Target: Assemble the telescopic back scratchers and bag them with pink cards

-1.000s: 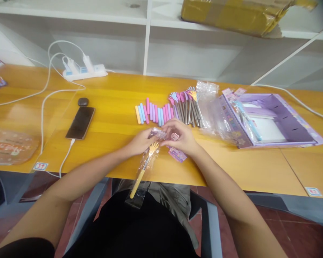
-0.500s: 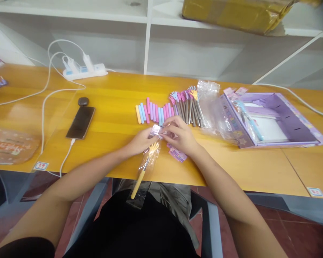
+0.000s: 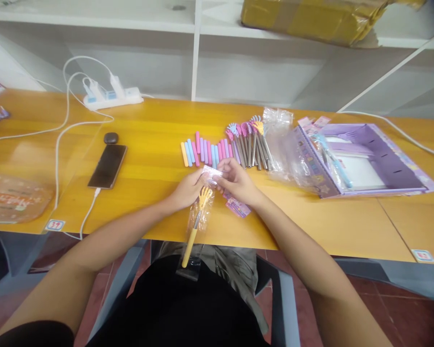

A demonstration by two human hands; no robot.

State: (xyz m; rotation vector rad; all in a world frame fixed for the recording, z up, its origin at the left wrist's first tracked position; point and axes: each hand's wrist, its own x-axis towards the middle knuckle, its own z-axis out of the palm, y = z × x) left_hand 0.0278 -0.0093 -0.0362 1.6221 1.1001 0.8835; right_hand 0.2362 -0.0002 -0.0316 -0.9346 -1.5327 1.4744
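Observation:
My left hand (image 3: 188,191) is closed, pinching the left side of a small pale pink header card (image 3: 211,173). The fingers of my right hand (image 3: 239,182) are closed on the card's right side. Below the card hangs a clear plastic bag, and inside it is a back scratcher (image 3: 190,246) with a yellow hand-shaped head and yellow grip. Its lower end reaches past the table edge over my lap. Flat on the table beside my right wrist lie some pink and purple cards (image 3: 237,207), partly hidden by that hand.
Coloured grips (image 3: 205,150) lie in a row beyond my hands, beside several back scratchers with metal rods (image 3: 251,147). Clear plastic bags (image 3: 280,140) lie left of a purple display box (image 3: 407,171). A charging phone (image 3: 107,166) and a power strip (image 3: 115,99) are on the left.
The bagged back scratcher has swung a little to the right and hangs more upright. My right fingers have shifted on the card, and more of its face now shows.

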